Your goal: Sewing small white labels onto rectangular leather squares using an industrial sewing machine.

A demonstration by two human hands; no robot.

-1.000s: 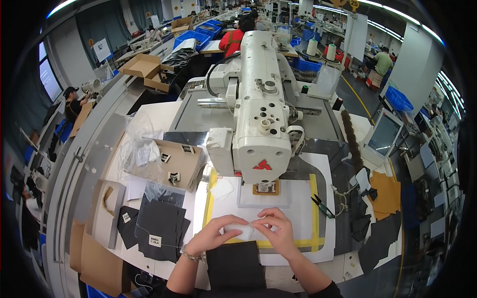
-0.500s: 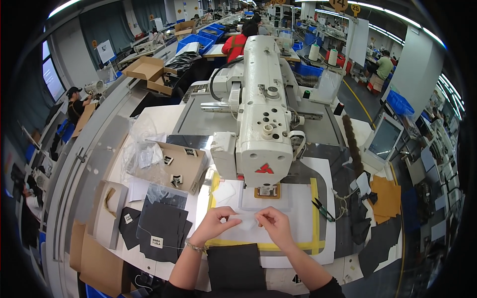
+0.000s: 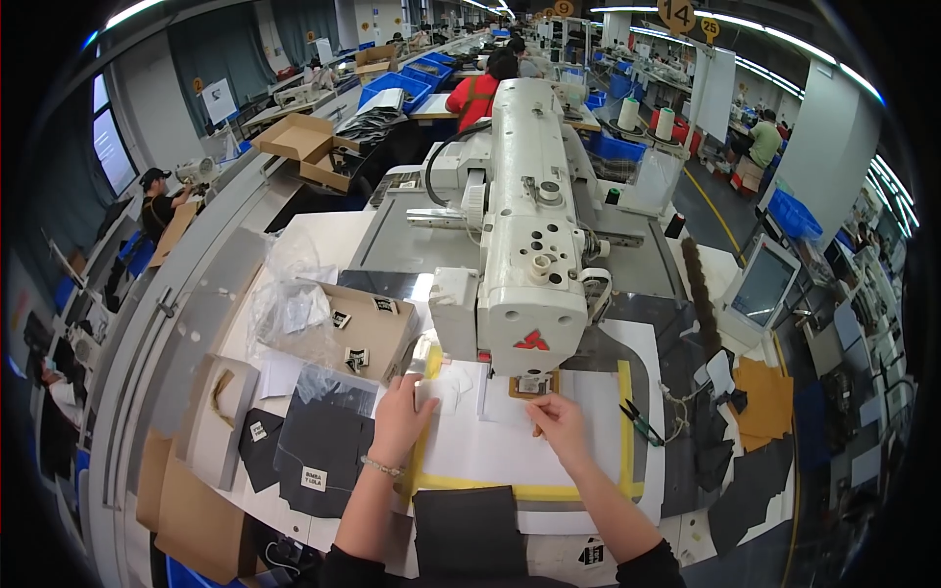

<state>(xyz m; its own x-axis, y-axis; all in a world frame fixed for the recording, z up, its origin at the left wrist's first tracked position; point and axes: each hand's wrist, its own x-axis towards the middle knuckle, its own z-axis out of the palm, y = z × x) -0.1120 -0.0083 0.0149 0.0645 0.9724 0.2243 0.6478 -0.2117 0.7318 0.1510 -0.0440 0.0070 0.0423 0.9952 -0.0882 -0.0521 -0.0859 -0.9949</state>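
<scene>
My left hand (image 3: 397, 423) reaches forward at the left edge of a white sheet (image 3: 520, 456) framed with yellow tape. Its fingers are stretched and the thumb stands apart, close to a white object (image 3: 420, 356) I cannot identify. Small white pieces (image 3: 453, 386) lie on the sheet just right of that hand. My right hand (image 3: 561, 425) hovers over the sheet, fingers pinched together; what they hold, if anything, is too small to make out. Just beyond is a brass-coloured frame (image 3: 534, 383) beneath the head of a white sewing machine (image 3: 532, 314). Nearest me lies a black fabric panel (image 3: 470, 532).
Left of the machine are a cardboard box (image 3: 377, 343) with small labels and black pieces (image 3: 333, 441). At the right lie green-handled snips (image 3: 641, 422), orange pieces (image 3: 763, 402) and a screen (image 3: 763, 281). Other people sit at benches farther off.
My hands have parted from around a thin whitish piece, which no longer shows between them. The left moved left and forward, the right slightly forward. The view has shifted a little.
</scene>
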